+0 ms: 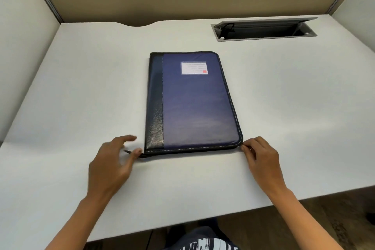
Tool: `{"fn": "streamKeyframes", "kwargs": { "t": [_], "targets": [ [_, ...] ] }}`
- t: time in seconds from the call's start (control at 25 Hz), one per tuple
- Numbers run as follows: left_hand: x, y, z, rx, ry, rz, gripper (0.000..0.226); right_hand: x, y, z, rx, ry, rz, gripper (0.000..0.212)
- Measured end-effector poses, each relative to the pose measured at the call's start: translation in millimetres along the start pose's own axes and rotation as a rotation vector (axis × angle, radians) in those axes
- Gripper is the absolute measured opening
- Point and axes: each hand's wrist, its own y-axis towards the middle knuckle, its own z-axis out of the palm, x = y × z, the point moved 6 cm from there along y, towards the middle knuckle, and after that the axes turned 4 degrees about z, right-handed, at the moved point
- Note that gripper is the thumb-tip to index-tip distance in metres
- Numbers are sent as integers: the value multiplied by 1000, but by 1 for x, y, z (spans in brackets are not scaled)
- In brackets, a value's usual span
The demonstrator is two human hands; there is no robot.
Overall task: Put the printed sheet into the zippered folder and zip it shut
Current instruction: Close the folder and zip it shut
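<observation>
The person's left hand (110, 160) is hovering over the white desk (81, 87), its fingers (129, 138) spreading loosely and blurring with motion. The thumb tip is touching the near left corner of the zippered folder (194, 107). A thin dark sliver, probably the zipper pull (127, 151), is showing just behind the thumb, but the blur makes it impossible to tell whether the hand is gripping it.

Just to the right of those fingers the folder is lying flat and closed. Its black spine strip is sitting on the side nearest the left thumb, and its blue cover is stretching away from both hands. A lined white label (194, 67) is sitting on the cover, far beyond the fingertips.

At the folder's near right corner the right hand (261, 158) is resting with its fingers curling downward. The fingertips (243, 146) are pinching the zipper edge at that corner.

Well beyond the right fingers, near the back of the desk, a grey cable hatch (263, 30) is standing with its lid propped up.
</observation>
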Motion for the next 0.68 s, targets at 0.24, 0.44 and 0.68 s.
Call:
{"fn": "streamKeyframes", "kwargs": {
  "t": [0.24, 0.44, 0.68],
  "targets": [
    [-123, 0, 81, 106, 97, 557, 42, -8, 9, -7, 8, 58, -51, 9],
    [-167, 23, 153, 401, 324, 722, 72, -11, 18, -8, 44, 92, -111, 9],
    [-179, 18, 144, 90, 330, 962, 50, -18, 29, -2, 37, 138, -77, 14]
  ]
}}
